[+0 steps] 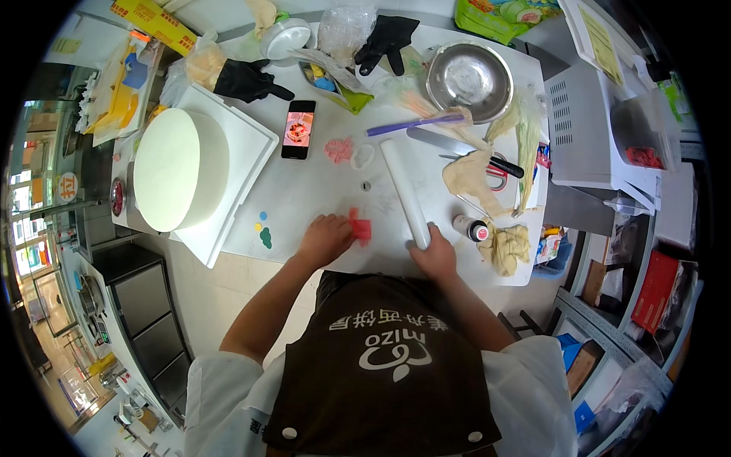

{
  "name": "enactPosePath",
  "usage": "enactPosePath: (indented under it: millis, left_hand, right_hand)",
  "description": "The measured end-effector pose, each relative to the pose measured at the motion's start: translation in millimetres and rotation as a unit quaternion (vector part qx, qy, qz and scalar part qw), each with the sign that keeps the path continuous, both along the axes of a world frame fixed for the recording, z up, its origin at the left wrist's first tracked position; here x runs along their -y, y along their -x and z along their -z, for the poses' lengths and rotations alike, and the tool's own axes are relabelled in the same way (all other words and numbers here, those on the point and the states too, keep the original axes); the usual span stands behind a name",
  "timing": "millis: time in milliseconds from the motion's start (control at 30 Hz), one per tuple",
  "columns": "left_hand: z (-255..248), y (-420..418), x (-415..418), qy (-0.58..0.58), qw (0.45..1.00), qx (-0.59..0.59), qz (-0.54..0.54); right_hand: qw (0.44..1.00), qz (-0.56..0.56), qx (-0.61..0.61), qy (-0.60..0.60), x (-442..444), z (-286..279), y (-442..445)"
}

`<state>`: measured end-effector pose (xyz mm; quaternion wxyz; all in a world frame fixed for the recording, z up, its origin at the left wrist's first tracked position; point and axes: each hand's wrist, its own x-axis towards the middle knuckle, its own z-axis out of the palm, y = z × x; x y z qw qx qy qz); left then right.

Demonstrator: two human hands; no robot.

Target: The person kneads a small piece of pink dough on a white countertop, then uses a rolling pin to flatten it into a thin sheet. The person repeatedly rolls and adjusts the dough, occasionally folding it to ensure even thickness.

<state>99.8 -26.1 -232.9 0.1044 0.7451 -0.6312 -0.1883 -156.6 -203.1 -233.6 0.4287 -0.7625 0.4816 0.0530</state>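
My left hand [328,240] is on the tabletop, its curled fingers touching the left edge of a thin red sheet, probably fondant [360,228]. The fingertips are partly hidden, so whether they pinch the sheet is unclear. In my right hand [437,255] is the near end of a white rolling pin [404,191], which slants away across the table. Beyond the red sheet lie a small round metal piece [365,186], a crumpled pink lump [339,150] and a white ring-shaped cutter [362,156]. Flat blue, yellow and green pieces [265,237] rest left of my left hand.
A pale round cake [177,171] stands on a white board [251,154] at left. A phone [297,130] lies beside it. Toward the right are a knife [445,143], scissors [498,174], a small dark bottle [471,228], a crumpled glove [507,248] and a steel bowl [470,83].
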Motion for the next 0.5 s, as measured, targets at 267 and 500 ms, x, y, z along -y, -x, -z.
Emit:
enactPosePath:
  millis: [267, 500]
  left_hand:
    - [-3.7, -12.0, 26.1, -0.022, 0.985, -0.042, -0.166]
    - [-10.8, -19.0, 36.8, -0.142, 0.968, -0.038, -0.204]
  right_hand:
    - [1.000, -0.001, 0.002, 0.004, 0.6, 6.9, 4.9]
    - [1.000, -0.001, 0.015, 0.024, -0.4, 2.7, 4.2]
